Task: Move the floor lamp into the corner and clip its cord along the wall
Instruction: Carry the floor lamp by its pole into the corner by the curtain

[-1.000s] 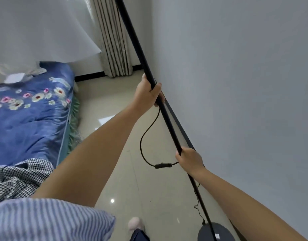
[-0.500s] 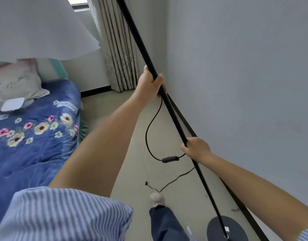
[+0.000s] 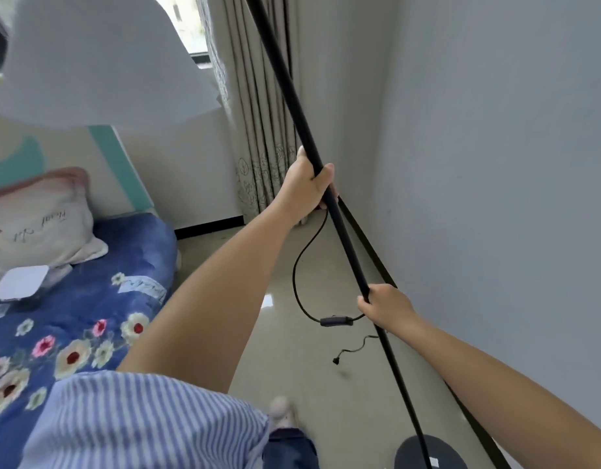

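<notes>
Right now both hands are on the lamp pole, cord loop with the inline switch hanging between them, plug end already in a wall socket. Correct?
Not quite. The left hand and right hand both grip the lamp pole, and the cord loops between them with its inline switch. But the head view shows the plug lying loose on the floor, not in a socket.

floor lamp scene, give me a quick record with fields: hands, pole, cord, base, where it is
left hand: gripping pole high up
right hand: gripping pole lower down
lamp pole: black, tilted
cord: hangs in a loop between the hands, inline switch at the bottom
plug end: loose by the floor
base: round, dark, near the wall
surroundings: curtain in the corner ahead, bed on the left
</notes>
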{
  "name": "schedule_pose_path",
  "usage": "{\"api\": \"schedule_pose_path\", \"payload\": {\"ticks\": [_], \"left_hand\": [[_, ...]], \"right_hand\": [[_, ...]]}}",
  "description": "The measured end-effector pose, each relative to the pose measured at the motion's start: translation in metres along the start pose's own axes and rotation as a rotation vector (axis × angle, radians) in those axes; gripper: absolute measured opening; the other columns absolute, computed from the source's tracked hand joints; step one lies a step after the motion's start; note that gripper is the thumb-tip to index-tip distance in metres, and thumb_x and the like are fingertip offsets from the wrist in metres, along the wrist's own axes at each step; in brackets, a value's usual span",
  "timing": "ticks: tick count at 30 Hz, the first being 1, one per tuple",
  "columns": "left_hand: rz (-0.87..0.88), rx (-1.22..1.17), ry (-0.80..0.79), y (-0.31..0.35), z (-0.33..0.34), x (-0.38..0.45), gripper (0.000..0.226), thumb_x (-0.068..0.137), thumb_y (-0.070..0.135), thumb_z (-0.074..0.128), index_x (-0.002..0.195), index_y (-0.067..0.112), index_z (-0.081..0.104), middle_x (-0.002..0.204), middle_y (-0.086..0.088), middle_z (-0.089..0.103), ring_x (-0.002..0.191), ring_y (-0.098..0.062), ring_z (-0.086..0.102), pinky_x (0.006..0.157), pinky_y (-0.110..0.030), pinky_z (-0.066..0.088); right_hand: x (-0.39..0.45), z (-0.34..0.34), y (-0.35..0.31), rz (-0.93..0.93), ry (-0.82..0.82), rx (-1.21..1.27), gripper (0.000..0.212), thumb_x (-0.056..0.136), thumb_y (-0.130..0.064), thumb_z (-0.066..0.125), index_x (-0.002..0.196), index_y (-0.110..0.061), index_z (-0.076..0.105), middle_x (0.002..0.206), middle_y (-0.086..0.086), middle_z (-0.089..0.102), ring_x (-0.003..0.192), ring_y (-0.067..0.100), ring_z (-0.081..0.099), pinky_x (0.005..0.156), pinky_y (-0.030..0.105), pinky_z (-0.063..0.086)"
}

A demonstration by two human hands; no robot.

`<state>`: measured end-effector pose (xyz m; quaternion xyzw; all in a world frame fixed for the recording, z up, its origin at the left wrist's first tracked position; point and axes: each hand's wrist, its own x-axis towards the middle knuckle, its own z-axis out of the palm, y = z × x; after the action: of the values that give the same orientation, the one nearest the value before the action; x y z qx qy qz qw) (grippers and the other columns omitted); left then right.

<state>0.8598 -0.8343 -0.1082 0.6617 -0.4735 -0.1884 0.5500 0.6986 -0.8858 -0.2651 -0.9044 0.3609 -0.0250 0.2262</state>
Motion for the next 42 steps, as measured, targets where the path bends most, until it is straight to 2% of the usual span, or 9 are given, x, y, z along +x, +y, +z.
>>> {"api": "schedule_pose_path", "payload": {"ticks": [8,13,22,26,30,33,35,38,42], "left_hand": [[0.035,-0.006,-0.043,-0.087,-0.064,0.208,0.025,0.094,0.006,0.037,0.079,0.024,0.031,0.056,-0.002,0.056,0.050,-0.017,0.059,0.050,-0.031,0.051],[0.073,0.072,-0.074,-0.121,-0.085,0.322,0.010,0.095,0.009,0.037,0.092,0.015,0.030,0.056,0.001,0.059,0.053,-0.018,0.060,0.042,-0.017,0.048],[0.049,0.093,-0.130,-0.193,-0.086,0.515,0.010,0.095,0.008,0.037,0.095,0.015,0.029,0.057,0.001,0.060,0.057,-0.022,0.060,0.044,-0.018,0.048],[0.017,0.096,-0.138,-0.217,-0.079,0.598,0.020,0.095,0.007,0.037,0.114,0.004,0.031,0.057,0.000,0.058,0.057,-0.021,0.059,0.045,-0.021,0.048],[0.017,0.113,-0.140,-0.244,-0.078,0.669,0.012,0.095,0.008,0.038,0.100,0.013,0.028,0.055,0.001,0.057,0.047,-0.012,0.056,0.044,-0.019,0.047],[-0.010,0.093,-0.128,-0.267,-0.078,0.719,0.012,0.094,0.008,0.038,0.098,0.014,0.029,0.054,0.001,0.056,0.047,-0.013,0.054,0.043,-0.019,0.045],[0.001,0.090,-0.124,-0.282,-0.078,0.752,0.012,0.094,0.009,0.038,0.097,0.016,0.029,0.054,0.001,0.056,0.047,-0.011,0.054,0.042,-0.018,0.046],[0.030,0.075,-0.128,-0.298,-0.080,0.800,0.016,0.094,0.010,0.038,0.097,0.021,0.026,0.056,0.001,0.055,0.047,-0.008,0.053,0.041,-0.018,0.046],[0.005,0.030,-0.143,-0.319,-0.078,0.856,0.012,0.094,0.011,0.039,0.095,0.019,0.031,0.056,-0.001,0.053,0.045,-0.008,0.056,0.038,-0.015,0.047]], "right_hand": [[0.230,-0.012,-0.033,0.082,0.022,0.009,0.045,0.086,-0.020,0.045,0.047,-0.022,0.022,0.050,-0.004,0.032,0.057,0.024,0.040,0.043,0.021,0.021],[0.348,-0.030,-0.042,0.134,0.010,0.030,0.045,0.087,-0.019,0.044,0.047,-0.021,0.021,0.050,-0.003,0.032,0.052,0.022,0.038,0.043,0.023,0.022],[0.550,-0.048,-0.018,0.210,0.014,0.066,0.043,0.087,-0.020,0.043,0.048,-0.019,0.024,0.051,-0.001,0.034,0.059,0.027,0.042,0.043,0.025,0.023],[0.628,-0.063,-0.007,0.253,0.017,0.080,0.044,0.087,-0.021,0.045,0.048,-0.019,0.026,0.050,-0.002,0.033,0.060,0.026,0.043,0.055,0.027,0.032],[0.700,-0.070,0.001,0.271,0.018,0.096,0.026,0.089,-0.022,0.044,0.075,-0.004,0.057,0.055,0.001,0.040,0.065,0.025,0.046,0.046,0.026,0.028],[0.754,-0.071,0.008,0.297,0.033,0.083,0.028,0.089,-0.023,0.045,0.095,0.000,0.061,0.051,-0.002,0.037,0.065,0.025,0.047,0.041,0.023,0.022],[0.790,-0.073,0.011,0.312,0.027,0.076,0.031,0.090,-0.024,0.044,0.101,0.000,0.060,0.060,0.005,0.054,0.070,0.029,0.055,0.045,0.024,0.029],[0.842,-0.078,0.015,0.357,0.041,0.090,0.032,0.091,-0.026,0.043,0.104,-0.001,0.059,0.096,0.019,0.068,0.089,0.035,0.063,0.061,0.028,0.037],[0.896,-0.085,0.020,0.396,0.004,0.120,0.031,0.092,-0.028,0.044,0.091,-0.002,0.060,0.073,0.010,0.065,0.084,0.033,0.063,0.058,0.025,0.037]]}}
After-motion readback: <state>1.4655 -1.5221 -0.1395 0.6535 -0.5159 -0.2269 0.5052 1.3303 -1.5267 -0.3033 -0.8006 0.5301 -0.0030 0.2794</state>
